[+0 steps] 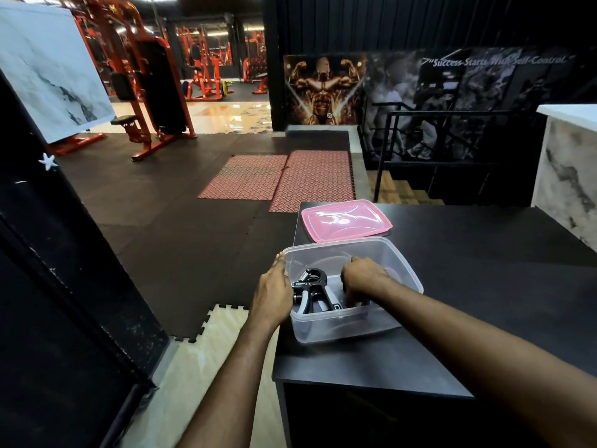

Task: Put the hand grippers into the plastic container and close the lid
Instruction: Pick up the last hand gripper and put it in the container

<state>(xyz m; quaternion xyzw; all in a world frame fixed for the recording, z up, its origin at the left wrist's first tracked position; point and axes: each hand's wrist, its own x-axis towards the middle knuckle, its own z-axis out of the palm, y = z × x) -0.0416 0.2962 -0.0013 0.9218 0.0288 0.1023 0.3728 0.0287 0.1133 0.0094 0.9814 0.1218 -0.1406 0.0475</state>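
A clear plastic container (pixel 349 324) stands open near the left edge of a black table (pixel 484 286). A black and grey hand gripper (pixel 311 287) lies inside it on the left. My right hand (pixel 363 276) reaches down into the container, closed around a second dark hand gripper (pixel 345 290) that is mostly hidden under the fingers. My left hand (pixel 274 291) lies flat against the container's left outer wall, fingers extended. The pink lid (pixel 345 219) lies flat on the table just behind the container.
The table's left edge drops to a floor of black mats and a pale puzzle mat (pixel 213 350). Red gym machines (pixel 145 92) stand far back left. A black railing (pixel 420 140) and a marble counter (pixel 565 163) are at the back right.
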